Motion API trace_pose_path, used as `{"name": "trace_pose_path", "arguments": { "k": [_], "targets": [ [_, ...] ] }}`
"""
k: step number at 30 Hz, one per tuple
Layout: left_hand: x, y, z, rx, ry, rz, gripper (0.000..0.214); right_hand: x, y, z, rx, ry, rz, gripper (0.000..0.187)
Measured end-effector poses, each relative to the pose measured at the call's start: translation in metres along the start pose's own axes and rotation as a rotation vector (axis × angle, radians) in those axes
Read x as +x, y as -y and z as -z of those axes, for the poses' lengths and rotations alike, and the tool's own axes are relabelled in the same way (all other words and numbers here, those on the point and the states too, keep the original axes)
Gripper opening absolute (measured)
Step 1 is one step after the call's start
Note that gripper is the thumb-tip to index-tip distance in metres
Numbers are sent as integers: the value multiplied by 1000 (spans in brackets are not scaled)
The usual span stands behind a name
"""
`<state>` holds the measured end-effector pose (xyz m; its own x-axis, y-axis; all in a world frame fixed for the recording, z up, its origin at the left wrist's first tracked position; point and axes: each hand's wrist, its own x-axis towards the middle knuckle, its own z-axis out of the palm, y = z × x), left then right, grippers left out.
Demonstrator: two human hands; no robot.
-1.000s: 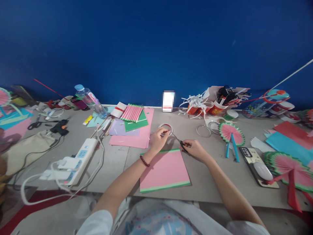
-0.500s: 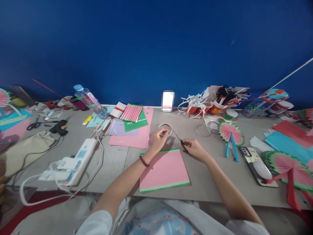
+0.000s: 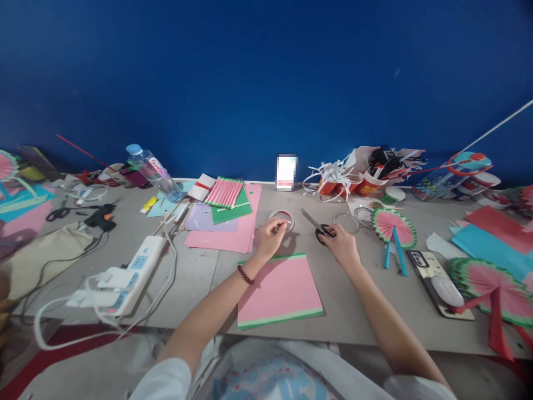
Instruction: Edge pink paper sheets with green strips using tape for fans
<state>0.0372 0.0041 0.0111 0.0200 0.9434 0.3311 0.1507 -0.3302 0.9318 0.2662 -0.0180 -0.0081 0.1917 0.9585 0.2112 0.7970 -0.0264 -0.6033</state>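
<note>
Pointing scissors (image 3: 315,224) away from the body, probably for safety, the right hand (image 3: 342,244) has its grip clamped on their handles over the table (image 3: 341,311); left hand's (image 3: 270,238) pinched together by the white ring (image 3: 292,220), can't tell on what.

Soft, fairly even light falls across the gray bench (image 3: 341,305), its source out of view, with faint, soft-edged shadows beside the left grip (image 3: 271,236). The blue wall (image 3: 266,83) deepens toward dark upper corners. Coarse pixelation masks the bright white screen (image 3: 286,171) at center, while wide-angle distortion stretches the outer edges and fine detail looks smeared.
</note>
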Motion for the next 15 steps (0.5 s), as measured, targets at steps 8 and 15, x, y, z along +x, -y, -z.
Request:
{"name": "trace_pose_path", "arguments": {
  "k": [8,15],
  "targets": [
    [-1,-1,1,-19,3,4,15,4,-5,0,-60,27,64,31],
    [-4,-4,0,15,102,-139,20,-5,39,2,384,171,-44,35]
  ]
}}
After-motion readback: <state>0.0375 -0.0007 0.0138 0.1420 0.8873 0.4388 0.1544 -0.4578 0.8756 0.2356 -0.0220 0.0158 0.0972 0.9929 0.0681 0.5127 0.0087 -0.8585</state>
